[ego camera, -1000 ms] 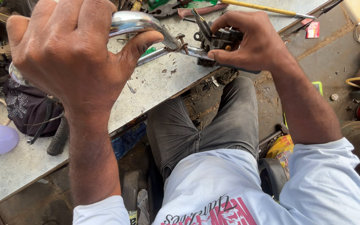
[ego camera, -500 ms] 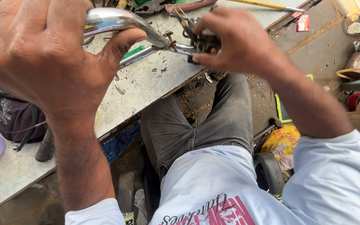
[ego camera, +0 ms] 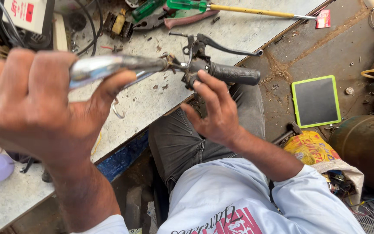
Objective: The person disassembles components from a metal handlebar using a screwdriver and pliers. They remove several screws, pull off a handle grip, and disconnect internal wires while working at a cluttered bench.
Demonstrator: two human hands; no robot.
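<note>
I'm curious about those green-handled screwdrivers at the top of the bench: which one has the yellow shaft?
The brighter green-handled screwdriver, on the right; its long yellow shaft points right across the workbench. The darker green-handled one left of it shows no yellow shaft.

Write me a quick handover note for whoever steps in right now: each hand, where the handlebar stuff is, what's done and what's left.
Left hand: closed around the chrome handlebar, held above the workbench.
Right hand: open, fingertips touching the lever clamp beside the black rubber grip.
Done: grip and brake lever sit on the bar end.
Left: cannot tell whether the clamp is tight. Green-handled screwdriver lies on the bench.
</note>
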